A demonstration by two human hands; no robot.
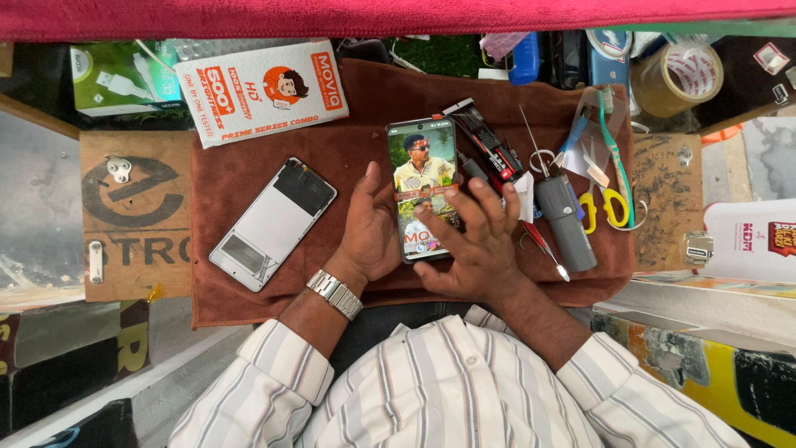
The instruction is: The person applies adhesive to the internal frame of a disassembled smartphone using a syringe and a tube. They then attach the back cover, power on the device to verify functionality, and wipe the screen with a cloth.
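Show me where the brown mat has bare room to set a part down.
Free: the strip of brown mat between the white box and the lit phone, and the lower left corner below the opened phone. Crowded: right of the phone, with tubes, grey tool and scissors. Left hand and right hand cover the middle.
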